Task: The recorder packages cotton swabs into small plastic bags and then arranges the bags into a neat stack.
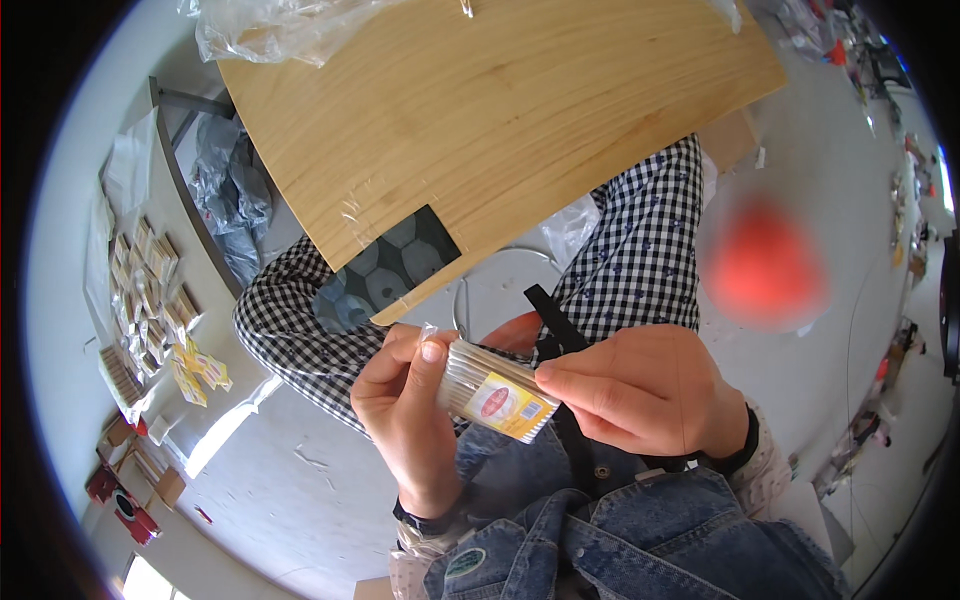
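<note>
In front of my lap I hold a small clear packet of cotton swabs [467,368], its pale sticks lying side by side and a yellow label [508,405] on its front. My left hand [410,415] pinches the packet's upper left end between thumb and finger, where a bit of clear film sticks up. At the packet's right edge, the thumb and fingers of my right hand [645,390] are closed on it. The packet is tilted, and my right fingertips are partly hidden behind it.
A wooden table [480,130] stands ahead, with clear plastic bags [280,30] at its far left and a dark patterned pad [400,262] at its near corner. Similar packets [150,290] are heaped at the left. A blurred red shape [765,262] is on the right.
</note>
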`<state>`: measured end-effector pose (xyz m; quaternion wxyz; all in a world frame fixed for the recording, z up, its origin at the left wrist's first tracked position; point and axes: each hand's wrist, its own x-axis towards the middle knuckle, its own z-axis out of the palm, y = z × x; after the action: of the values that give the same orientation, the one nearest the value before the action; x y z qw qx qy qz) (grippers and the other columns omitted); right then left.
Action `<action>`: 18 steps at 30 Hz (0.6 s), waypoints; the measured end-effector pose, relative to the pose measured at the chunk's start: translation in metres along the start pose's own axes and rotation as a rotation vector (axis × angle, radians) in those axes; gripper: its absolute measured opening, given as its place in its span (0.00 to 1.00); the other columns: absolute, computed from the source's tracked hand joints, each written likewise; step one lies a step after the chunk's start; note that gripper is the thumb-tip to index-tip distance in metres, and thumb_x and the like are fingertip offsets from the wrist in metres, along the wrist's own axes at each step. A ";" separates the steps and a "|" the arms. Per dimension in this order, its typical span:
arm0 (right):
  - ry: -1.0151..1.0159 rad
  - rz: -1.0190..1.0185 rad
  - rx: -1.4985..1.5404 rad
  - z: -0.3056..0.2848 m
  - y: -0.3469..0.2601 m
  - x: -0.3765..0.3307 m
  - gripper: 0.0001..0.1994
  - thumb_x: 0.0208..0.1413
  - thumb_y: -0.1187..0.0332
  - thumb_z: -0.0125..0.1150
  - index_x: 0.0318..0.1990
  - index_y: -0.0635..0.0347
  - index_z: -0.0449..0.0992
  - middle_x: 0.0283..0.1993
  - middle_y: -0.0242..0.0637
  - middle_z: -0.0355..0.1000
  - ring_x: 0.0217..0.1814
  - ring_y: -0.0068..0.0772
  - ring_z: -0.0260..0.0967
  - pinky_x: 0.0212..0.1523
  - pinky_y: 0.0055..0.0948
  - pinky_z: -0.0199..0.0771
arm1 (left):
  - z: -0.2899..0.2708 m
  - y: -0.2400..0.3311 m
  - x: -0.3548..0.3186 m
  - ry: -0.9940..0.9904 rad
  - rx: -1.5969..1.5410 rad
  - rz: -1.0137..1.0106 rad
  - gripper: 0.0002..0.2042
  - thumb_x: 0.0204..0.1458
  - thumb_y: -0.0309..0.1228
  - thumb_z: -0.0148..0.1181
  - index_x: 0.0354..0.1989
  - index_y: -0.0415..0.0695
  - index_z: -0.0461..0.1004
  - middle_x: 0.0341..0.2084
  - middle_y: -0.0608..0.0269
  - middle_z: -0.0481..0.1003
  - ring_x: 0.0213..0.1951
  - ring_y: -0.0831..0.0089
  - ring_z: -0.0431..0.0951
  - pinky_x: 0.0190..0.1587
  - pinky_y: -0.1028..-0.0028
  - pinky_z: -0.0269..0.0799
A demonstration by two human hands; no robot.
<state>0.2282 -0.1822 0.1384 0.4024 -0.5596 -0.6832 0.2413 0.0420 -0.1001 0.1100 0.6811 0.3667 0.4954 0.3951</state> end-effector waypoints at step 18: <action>-0.151 -0.230 -0.321 -0.005 0.001 0.005 0.15 0.48 0.72 0.62 0.43 0.70 0.73 0.34 0.39 0.73 0.29 0.28 0.74 0.27 0.22 0.75 | -0.001 -0.005 0.004 -0.061 -0.010 -0.161 0.05 0.55 0.23 0.61 0.32 0.32 0.78 0.30 0.62 0.77 0.32 0.80 0.73 0.39 0.81 0.66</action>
<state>0.2326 -0.1781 0.1422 0.2809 -0.5152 -0.8003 0.1231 0.0428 -0.0984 0.1035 0.7273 0.3340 0.5004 0.3302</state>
